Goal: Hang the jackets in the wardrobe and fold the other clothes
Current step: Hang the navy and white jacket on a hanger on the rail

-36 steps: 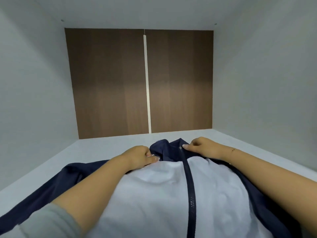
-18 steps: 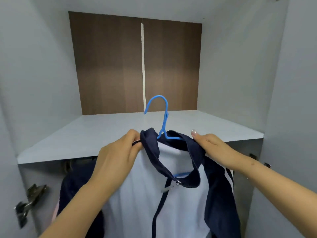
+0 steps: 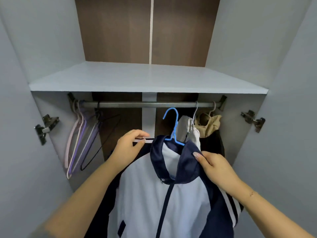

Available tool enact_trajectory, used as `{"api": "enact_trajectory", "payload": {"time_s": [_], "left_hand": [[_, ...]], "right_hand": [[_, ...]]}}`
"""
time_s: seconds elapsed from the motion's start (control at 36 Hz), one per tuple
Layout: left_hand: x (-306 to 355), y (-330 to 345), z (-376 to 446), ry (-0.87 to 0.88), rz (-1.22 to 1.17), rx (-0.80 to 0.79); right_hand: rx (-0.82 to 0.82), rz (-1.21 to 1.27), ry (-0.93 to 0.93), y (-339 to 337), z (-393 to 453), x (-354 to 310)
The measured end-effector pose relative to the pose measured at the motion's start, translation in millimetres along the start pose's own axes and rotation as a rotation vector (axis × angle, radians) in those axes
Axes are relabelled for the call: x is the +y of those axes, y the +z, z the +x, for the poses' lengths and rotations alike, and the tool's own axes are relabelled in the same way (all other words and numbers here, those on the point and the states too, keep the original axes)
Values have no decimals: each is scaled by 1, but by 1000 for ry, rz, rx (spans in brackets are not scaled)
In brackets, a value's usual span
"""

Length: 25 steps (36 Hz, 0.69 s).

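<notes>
My left hand (image 3: 130, 145) pinches the jacket's (image 3: 159, 200) left shoulder and my right hand (image 3: 214, 167) grips its navy collar. The jacket hangs on a blue hanger (image 3: 173, 129), which a moment ago I held up by the upper shelf (image 3: 147, 79); now I have lowered it, its hook just below the rail (image 3: 147, 104). Hooking it on looks like the next step.

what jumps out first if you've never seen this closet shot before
A navy and white jacket on a blue hanger fills the centre, held just below the rail. The left hand pinches its shoulder and the right hand grips the collar. Empty hangers hang at the rail's left end.
</notes>
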<state>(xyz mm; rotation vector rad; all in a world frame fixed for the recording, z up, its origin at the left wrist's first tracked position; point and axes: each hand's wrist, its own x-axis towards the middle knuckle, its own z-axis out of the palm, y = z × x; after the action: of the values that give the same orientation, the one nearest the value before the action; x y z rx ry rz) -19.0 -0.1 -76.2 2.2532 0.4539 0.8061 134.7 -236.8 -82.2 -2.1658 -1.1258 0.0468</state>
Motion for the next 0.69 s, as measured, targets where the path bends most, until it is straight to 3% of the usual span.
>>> {"api": "enact_trajectory", "payload": {"time_s": [0.11,0.28,0.42,0.61,0.69], "left_hand": [[-4,20,1,-47,-159,33],[-2,52,14,-134,-369,110],[-8,73,25,-230,-501,188],[-26,91,60,-235,-518,146],[-33,99,77,-248,-537,129]], "right_hand": [[44,21,88,25,16,20],[158,248,258,51,70,29],[282,359,302,62,130,28],[311,230,424,84,205,51],[234,134,420,96,217,66]]}}
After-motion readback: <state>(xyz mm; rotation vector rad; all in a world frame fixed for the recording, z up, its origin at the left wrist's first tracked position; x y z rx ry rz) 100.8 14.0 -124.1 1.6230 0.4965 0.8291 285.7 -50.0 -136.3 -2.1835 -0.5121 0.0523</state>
